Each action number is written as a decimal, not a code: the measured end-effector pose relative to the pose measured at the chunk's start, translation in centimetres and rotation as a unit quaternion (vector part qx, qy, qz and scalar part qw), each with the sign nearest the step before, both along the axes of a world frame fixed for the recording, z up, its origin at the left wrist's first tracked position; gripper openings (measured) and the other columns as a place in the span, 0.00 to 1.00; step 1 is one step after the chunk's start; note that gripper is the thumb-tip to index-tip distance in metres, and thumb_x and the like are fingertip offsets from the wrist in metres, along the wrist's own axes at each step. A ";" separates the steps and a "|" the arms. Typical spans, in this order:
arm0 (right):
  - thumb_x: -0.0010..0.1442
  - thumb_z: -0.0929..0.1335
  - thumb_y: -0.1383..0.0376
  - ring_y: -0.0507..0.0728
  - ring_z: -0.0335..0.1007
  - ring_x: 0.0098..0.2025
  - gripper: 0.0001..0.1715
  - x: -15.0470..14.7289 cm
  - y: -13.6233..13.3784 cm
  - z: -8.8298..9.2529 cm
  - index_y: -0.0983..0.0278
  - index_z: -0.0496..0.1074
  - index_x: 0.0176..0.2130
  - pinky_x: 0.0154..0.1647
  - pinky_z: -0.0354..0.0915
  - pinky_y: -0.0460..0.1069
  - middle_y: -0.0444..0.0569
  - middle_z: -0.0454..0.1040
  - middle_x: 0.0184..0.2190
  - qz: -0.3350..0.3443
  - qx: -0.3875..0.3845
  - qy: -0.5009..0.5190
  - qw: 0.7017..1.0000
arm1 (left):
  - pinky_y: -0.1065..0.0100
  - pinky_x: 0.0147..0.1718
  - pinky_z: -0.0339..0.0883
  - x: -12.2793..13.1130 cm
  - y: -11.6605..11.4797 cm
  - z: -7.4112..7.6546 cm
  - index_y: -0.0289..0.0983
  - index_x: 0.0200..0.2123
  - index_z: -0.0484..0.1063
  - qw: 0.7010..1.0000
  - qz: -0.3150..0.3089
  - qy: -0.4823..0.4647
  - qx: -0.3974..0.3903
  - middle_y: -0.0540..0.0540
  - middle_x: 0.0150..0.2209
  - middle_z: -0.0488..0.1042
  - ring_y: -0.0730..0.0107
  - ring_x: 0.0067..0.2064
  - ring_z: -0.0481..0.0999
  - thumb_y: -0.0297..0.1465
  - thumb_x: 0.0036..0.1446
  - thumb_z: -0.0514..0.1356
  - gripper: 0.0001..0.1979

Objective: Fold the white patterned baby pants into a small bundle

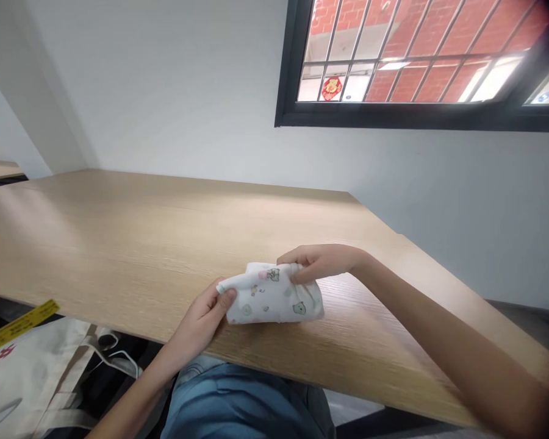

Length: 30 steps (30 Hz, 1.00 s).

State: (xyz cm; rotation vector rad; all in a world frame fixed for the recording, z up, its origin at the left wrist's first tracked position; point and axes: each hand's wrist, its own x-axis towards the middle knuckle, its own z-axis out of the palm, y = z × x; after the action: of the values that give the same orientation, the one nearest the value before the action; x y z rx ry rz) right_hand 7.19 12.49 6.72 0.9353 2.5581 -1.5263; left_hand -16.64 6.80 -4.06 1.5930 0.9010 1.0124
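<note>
A folded white cloth [274, 299] with small printed bears and other figures is at the front part of the wooden table. My left hand [210, 311] grips its left end, thumb on top and the other fingers mostly hidden behind. My right hand [320, 262] holds the upper right side, with the thumb on the near face and the fingers over the far edge. Whether the cloth's underside rests fully on the tabletop, I cannot tell.
The wooden table [165, 225] reaches back to a white wall [174, 91]. A dark-framed, barred window [393, 114] is at the upper right. Left of my lap are a whitish bag [32, 372], a yellow strip [22, 326] and a white cable.
</note>
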 end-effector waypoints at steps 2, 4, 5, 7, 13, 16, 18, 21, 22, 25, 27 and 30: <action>0.54 0.62 0.70 0.49 0.61 0.32 0.02 -0.1 0.2 -0.3 0.67 0.63 0.29 0.29 0.59 0.43 0.42 0.62 0.29 -0.028 -0.001 0.003 1.000 | 0.69 0.36 0.62 0.5 0.2 -0.1 0.34 0.48 0.62 0.998 0.054 0.018 0.020 0.46 0.36 0.70 0.68 0.37 0.68 0.44 0.61 0.47 0.21; 0.54 0.63 0.69 0.49 0.61 0.31 0.03 -0.3 0.4 -0.9 0.66 0.62 0.28 0.29 0.60 0.43 0.42 0.62 0.28 -0.066 -0.025 0.007 0.997 | 0.69 0.34 0.62 0.8 0.5 -0.1 0.35 0.46 0.62 0.992 0.105 0.053 0.033 0.47 0.34 0.70 0.66 0.36 0.69 0.44 0.62 0.45 0.20; 0.54 0.63 0.68 0.49 0.62 0.31 0.03 -0.4 0.6 -1.3 0.66 0.62 0.28 0.29 0.61 0.43 0.42 0.63 0.29 -0.089 -0.041 0.008 0.995 | 0.68 0.34 0.62 1.0 0.8 -0.1 0.36 0.45 0.62 0.988 0.129 0.079 0.041 0.47 0.33 0.70 0.65 0.36 0.69 0.44 0.62 0.44 0.20; 0.54 0.64 0.66 0.50 0.64 0.32 0.03 -0.5 1.0 -2.4 0.65 0.63 0.31 0.30 0.63 0.44 0.43 0.65 0.30 -0.135 -0.074 0.004 0.988 | 0.68 0.33 0.62 1.2 1.4 0.0 0.37 0.42 0.63 0.969 0.173 0.168 0.056 0.47 0.31 0.71 0.64 0.34 0.71 0.42 0.63 0.42 0.17; 0.58 0.62 0.62 0.50 0.64 0.31 0.08 -0.4 2.4 -5.7 0.65 0.64 0.36 0.28 0.63 0.44 0.45 0.66 0.31 -0.185 -0.045 -0.016 0.982 | 0.64 0.29 0.60 1.8 2.5 0.6 0.37 0.39 0.64 0.907 0.239 0.345 0.044 0.44 0.27 0.71 0.56 0.31 0.72 0.35 0.61 0.46 0.11; 0.59 0.61 0.60 0.52 0.64 0.32 0.10 -0.6 2.3 -5.7 0.64 0.66 0.37 0.28 0.62 0.46 0.47 0.68 0.33 -0.192 0.077 -0.048 0.977 | 0.62 0.29 0.62 1.8 2.0 0.5 0.34 0.50 0.59 0.893 0.277 0.354 0.029 0.43 0.29 0.71 0.55 0.32 0.72 0.34 0.61 0.46 0.16; 0.59 0.61 0.62 0.54 0.65 0.33 0.09 -1.2 1.8 -5.3 0.63 0.66 0.38 0.30 0.62 0.47 0.48 0.69 0.34 -0.204 0.187 -0.063 0.959 | 0.62 0.31 0.64 1.8 1.7 0.1 0.34 0.54 0.56 0.884 0.306 0.347 0.072 0.40 0.35 0.70 0.57 0.35 0.73 0.32 0.60 0.46 0.19; 0.60 0.59 0.68 0.57 0.64 0.41 0.10 -3.0 0.4 -5.3 0.65 0.67 0.39 0.40 0.61 0.51 0.53 0.69 0.40 -0.197 0.349 -0.040 0.915 | 0.59 0.43 0.64 1.9 1.6 -0.4 0.34 0.54 0.60 0.850 0.323 0.348 0.227 0.35 0.51 0.63 0.57 0.48 0.68 0.28 0.60 0.46 0.19; 0.60 0.58 0.69 0.58 0.64 0.43 0.11 -3.7 0.0 -5.6 0.66 0.66 0.40 0.43 0.60 0.52 0.54 0.69 0.41 -0.186 0.384 -0.025 0.904 | 0.57 0.48 0.61 2.0 1.6 -0.6 0.35 0.53 0.62 0.836 0.306 0.361 0.276 0.36 0.55 0.60 0.56 0.53 0.64 0.27 0.60 0.46 0.19; 0.63 0.56 0.65 0.59 0.62 0.46 0.15 -5.0 -1.0 -7.2 0.68 0.66 0.44 0.48 0.58 0.55 0.56 0.69 0.42 -0.151 0.412 0.007 0.898 | 0.52 0.57 0.48 2.1 1.4 -0.9 0.40 0.57 0.58 0.818 0.205 0.420 0.336 0.45 0.60 0.56 0.55 0.61 0.52 0.29 0.63 0.44 0.20; 0.64 0.55 0.62 0.60 0.61 0.49 0.19 -4.6 -1.1 -8.5 0.68 0.63 0.48 0.50 0.57 0.56 0.57 0.67 0.46 -0.148 0.399 0.022 0.905 | 0.52 0.58 0.46 1.5 1.0 -1.2 0.40 0.60 0.52 0.831 0.146 0.446 0.299 0.46 0.61 0.55 0.57 0.62 0.50 0.35 0.64 0.42 0.22; 0.65 0.52 0.60 0.61 0.57 0.52 0.21 -2.3 -0.8 -9.6 0.66 0.62 0.50 0.53 0.54 0.57 0.56 0.65 0.49 -0.174 0.368 0.048 0.912 | 0.55 0.59 0.46 -0.5 0.2 -1.5 0.34 0.61 0.49 0.860 0.121 0.449 0.211 0.43 0.61 0.53 0.60 0.61 0.52 0.40 0.64 0.41 0.26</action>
State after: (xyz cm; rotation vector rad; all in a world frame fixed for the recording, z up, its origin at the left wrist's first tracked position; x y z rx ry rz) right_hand 4.91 11.64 -2.91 1.4620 3.2330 -0.5944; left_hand -17.14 6.95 -5.51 2.4484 1.6102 0.6120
